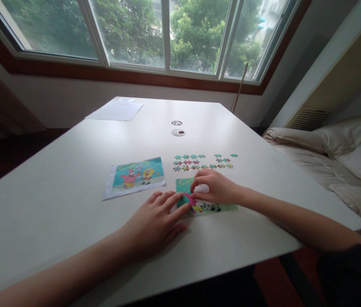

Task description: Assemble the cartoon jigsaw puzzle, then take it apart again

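A partly joined jigsaw puzzle lies flat on the white table, showing a teal background, a pink figure and yellow-green parts. On its left edge rests my left hand, fingers spread and lying flat. My right hand bends over the puzzle's upper middle with thumb and fingertips pinched together at its surface. Whatever the pinch holds is too small or covered to make out. Loose puzzle pieces lie in rows just beyond the right hand. Left of the puzzle is a printed picture sheet with cartoon figures.
Two round flat discs lie farther back on the white table. White paper sits at the far left corner. A pale sofa stands to the right, and a thin stick leans below the window.
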Demonstrator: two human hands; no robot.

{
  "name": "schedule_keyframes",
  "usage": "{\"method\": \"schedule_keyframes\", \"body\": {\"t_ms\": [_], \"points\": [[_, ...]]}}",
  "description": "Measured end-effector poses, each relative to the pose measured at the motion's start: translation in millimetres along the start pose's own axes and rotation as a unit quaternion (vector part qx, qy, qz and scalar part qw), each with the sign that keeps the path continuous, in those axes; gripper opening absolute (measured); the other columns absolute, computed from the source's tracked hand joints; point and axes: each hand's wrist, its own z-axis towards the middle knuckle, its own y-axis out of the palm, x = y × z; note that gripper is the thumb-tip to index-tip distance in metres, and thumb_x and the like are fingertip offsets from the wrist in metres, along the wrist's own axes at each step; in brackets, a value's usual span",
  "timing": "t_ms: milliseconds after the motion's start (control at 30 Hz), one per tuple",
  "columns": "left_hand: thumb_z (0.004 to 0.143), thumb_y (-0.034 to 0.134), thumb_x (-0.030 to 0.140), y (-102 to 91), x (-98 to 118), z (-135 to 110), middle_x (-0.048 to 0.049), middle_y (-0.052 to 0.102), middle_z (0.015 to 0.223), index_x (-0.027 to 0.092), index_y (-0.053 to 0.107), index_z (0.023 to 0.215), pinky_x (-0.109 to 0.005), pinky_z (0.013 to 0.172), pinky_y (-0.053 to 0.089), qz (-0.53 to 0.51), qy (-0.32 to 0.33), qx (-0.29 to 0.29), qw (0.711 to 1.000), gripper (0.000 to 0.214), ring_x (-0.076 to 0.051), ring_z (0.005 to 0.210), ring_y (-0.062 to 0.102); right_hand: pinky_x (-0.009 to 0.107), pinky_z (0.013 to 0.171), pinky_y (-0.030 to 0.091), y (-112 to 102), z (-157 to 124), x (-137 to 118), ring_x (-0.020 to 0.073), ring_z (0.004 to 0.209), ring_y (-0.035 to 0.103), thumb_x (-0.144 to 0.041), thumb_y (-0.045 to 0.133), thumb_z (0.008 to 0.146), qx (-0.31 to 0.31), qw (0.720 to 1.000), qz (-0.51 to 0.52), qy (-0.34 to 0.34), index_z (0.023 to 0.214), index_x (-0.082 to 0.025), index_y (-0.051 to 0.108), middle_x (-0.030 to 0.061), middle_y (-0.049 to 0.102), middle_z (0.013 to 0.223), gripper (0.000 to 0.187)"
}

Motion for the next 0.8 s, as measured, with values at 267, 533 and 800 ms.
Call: {"method": "schedule_keyframes", "body": {"t_ms": [267,533,800], "points": [[0.09,0.043,0.035,0.5,1,-1,-0.0124,0.05,0.125,0.025,0.045,0.127,-0.046,0.091,0.037,0.004,-0.002,0.01,1.0,0.038,-0.029,0.11,0.049,0.033,0.084,0.045,-37,-21,31,0.0179,0.092,0.056,-0.031,0.056,0.083,-0.029,0.999,0.013,0.023,0.097,-0.019,0.062,0.0089,0.058,0.1,0.02],[0.09,0.045,0.034,-2.4,2,1,-0.012,0.05,0.124,0.024,0.045,0.125,-0.046,0.091,0.039,0.003,-0.005,-0.008,1.0,0.037,-0.029,0.11,0.049,0.038,0.093,0.041,-47,-57,48,0.0221,0.106,0.051,-0.044,0.062,0.077,-0.077,0.996,-0.004,0.042,0.113,-0.02,0.055,0.0114,0.054,0.112,0.045],[0.09,0.044,0.035,-4.1,2,0,-0.0111,0.051,0.122,0.024,0.045,0.124,-0.045,0.09,0.038,-0.003,0.001,-0.005,1.0,0.036,-0.028,0.11,0.048,0.044,0.099,0.035,-44,-72,48,0.0273,0.12,0.042,-0.052,0.063,0.072,-0.077,0.993,-0.028,0.085,0.12,-0.022,0.052,0.0129,0.047,0.126,0.058]]}}
